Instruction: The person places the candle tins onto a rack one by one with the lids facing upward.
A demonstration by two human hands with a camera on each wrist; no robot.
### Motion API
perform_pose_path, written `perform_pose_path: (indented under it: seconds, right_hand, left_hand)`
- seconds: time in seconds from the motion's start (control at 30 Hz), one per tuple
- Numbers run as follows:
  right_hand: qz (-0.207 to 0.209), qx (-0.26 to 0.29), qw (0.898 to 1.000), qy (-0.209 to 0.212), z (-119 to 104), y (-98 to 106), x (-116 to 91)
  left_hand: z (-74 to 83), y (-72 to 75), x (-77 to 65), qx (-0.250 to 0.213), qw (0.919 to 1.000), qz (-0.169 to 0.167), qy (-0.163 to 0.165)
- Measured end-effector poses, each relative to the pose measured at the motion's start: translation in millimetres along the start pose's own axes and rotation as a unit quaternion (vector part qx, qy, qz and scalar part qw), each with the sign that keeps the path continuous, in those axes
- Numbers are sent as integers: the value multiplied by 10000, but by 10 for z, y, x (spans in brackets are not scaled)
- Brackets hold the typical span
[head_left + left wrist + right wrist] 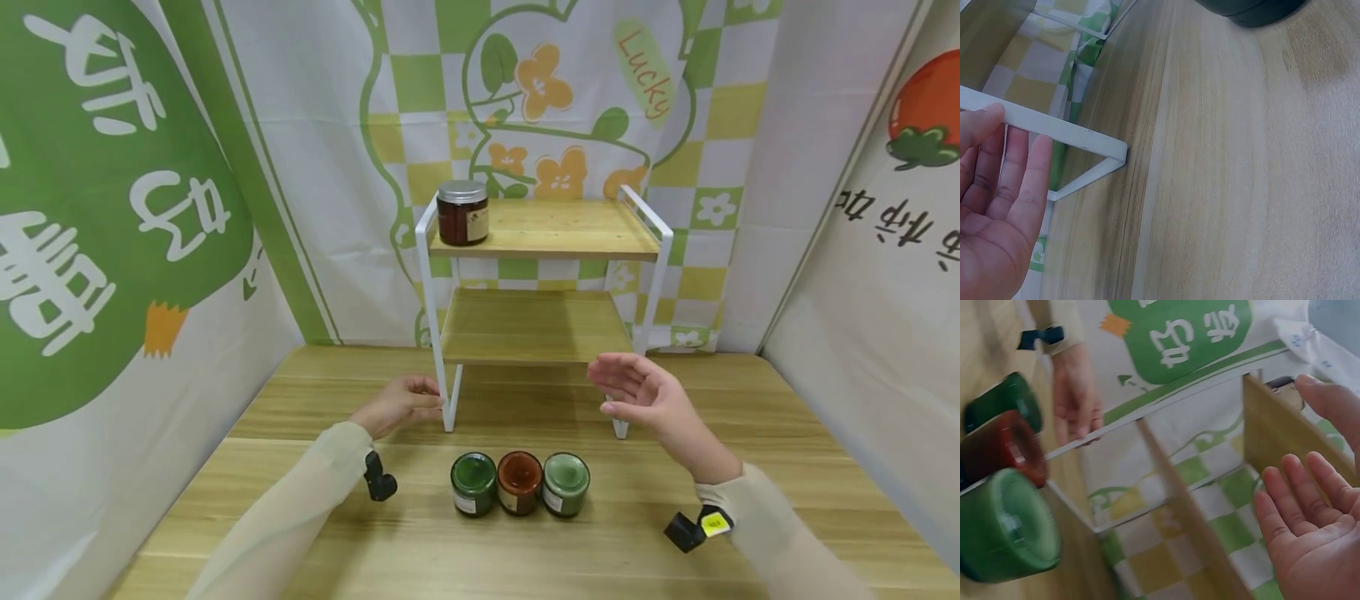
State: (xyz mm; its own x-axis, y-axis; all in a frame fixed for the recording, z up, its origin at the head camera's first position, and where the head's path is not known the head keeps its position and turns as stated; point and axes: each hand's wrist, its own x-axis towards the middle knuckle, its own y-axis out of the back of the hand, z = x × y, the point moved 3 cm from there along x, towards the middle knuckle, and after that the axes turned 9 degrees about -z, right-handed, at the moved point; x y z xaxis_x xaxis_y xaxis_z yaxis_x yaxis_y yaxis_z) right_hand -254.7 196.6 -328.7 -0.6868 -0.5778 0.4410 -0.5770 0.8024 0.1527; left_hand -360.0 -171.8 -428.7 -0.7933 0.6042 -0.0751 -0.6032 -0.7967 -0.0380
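A two-tier wooden shelf with a white frame [431, 308] stands at the back of the table. My left hand [405, 404] pinches its front left leg [1066, 130] low down, thumb on one side and fingers on the other. Beside the front right leg, my right hand [641, 396] is raised with relaxed fingers and holds nothing; its palm [1316, 550] faces the shelf. In front of the shelf sit a dark green glass jar [473, 479], a red-brown jar [519, 479] and a light green jar [566, 479], side by side in a row.
On the left of the upper board [562, 227] is a dark brown jar with a silver lid [462, 215]. The lower board [532, 325] lies beneath it. Printed cloth [315, 167] hangs behind and on both sides of the wooden table [315, 533].
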Motion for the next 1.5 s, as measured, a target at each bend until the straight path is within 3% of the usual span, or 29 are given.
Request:
perform_pose_path:
  seconds: [0.37, 0.8, 1.27, 1.5]
  right_hand:
    - [-272, 86, 9947, -990, 585, -127, -306]
    - [-490, 74, 9837, -1726, 940, -178, -471]
    - [-1097, 107, 9761, -1875, 1146, -210, -474]
    - [-1213, 270, 9744, -1876, 1228, -222, -461]
  left_hand:
    - [3, -6, 5, -55, 9999, 119, 95]
    - [21, -19, -9, -33, 9997, 183, 136]
    - [18, -10, -8, -23, 9998, 144, 121]
    - [25, -14, -15, -16, 9999, 130, 97]
